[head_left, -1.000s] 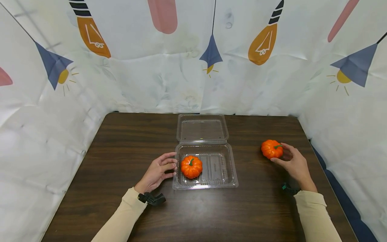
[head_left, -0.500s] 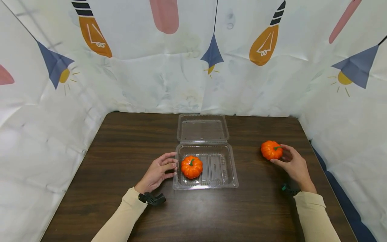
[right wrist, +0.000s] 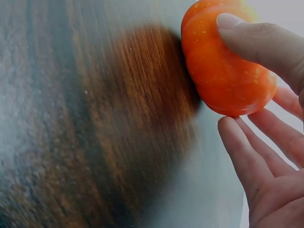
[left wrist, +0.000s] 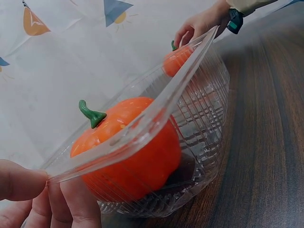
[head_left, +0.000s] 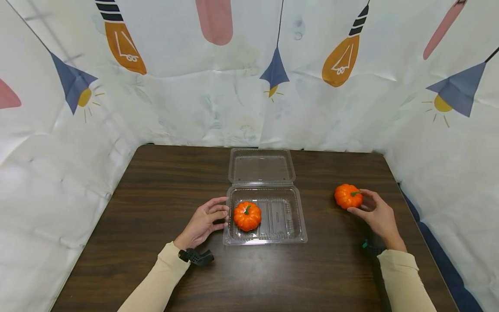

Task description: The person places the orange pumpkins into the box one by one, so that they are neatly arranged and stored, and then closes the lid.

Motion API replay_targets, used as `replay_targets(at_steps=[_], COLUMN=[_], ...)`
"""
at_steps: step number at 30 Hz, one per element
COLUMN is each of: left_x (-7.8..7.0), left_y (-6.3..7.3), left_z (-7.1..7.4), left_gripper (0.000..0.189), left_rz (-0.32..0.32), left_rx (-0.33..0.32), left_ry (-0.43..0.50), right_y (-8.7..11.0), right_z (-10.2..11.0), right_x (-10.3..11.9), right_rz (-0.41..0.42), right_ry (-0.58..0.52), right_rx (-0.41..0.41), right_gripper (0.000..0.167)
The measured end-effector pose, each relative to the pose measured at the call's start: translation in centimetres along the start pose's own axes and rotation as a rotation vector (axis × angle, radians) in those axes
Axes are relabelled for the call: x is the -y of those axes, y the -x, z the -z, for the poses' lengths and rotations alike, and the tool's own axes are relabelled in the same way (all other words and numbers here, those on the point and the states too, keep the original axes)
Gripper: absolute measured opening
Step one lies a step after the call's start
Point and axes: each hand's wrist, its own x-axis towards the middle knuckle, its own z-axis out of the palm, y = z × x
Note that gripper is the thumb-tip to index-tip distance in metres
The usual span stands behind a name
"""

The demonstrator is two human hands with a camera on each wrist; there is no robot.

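Note:
On the right side, my right hand holds a small orange toy pumpkin with a green stem, close over the table. In the right wrist view my thumb lies across the pumpkin and the fingertips meet its other side. A second orange pumpkin sits in the left part of a clear plastic clamshell container, whose lid is folded back. At the container's left edge is my left hand. The left wrist view shows its thumb and fingers pinching the rim.
The dark wood-grain table lies under everything. White cloth walls printed with lamps and bulbs stand behind it and at both sides. Each wrist wears a black band, the left band close to the table.
My right hand has moved slightly left and toward me with the pumpkin in its grip. The left hand and the container have stayed in place.

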Motion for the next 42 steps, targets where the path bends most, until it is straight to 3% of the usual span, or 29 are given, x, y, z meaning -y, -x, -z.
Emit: replay_targets(at_steps=[31,42], left_x=[0.1,0.1], left_y=[0.3,0.6], left_z=[0.0,0.1], left_gripper=[0.059,0.059], left_rz=[-0.018,-0.032], left_rx=[0.012,0.022], left_ry=[0.014,0.022], right_y=[1.3,1.5], right_z=[-1.1,-1.6], right_x=[0.6,2.0], right_rz=[0.033,0.110], right_ry=[-0.083,-0.099], right_rx=[-0.110,-0.137], right_gripper=[0.072,0.068])
